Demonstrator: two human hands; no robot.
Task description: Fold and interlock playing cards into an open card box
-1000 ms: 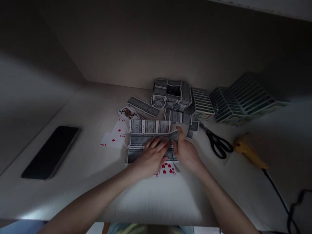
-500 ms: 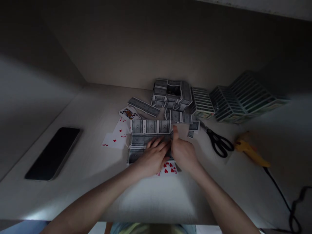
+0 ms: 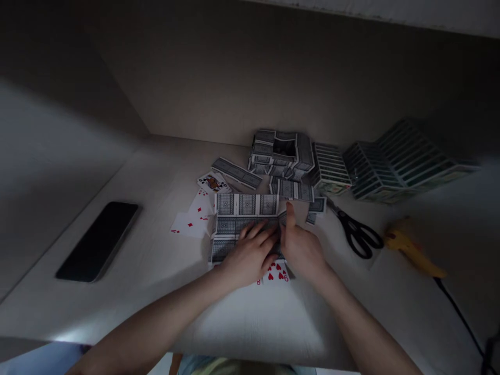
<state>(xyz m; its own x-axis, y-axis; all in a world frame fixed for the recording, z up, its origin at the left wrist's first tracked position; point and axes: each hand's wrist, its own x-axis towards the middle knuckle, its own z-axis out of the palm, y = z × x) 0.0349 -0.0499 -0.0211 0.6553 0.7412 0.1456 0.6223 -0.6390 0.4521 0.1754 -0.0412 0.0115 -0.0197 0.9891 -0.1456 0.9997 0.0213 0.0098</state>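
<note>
A flat panel of joined playing cards, patterned backs up, lies in the middle of the pale table. My left hand presses flat on the panel's near right part, fingers spread. My right hand is at the panel's right edge, thumb raised against the edge, fingers curled around it. A red hearts card lies face up just under both hands. Several red face-up cards lie to the left of the panel.
A box built of cards stands at the back by the wall, with stacked card packs to its right. Black scissors and a yellow glue gun with a cord lie on the right. A dark phone lies far left.
My right hand slid inward along the panel's right edge and back a little. The camera view shifted slightly, so everything sits a bit further right in frame.
</note>
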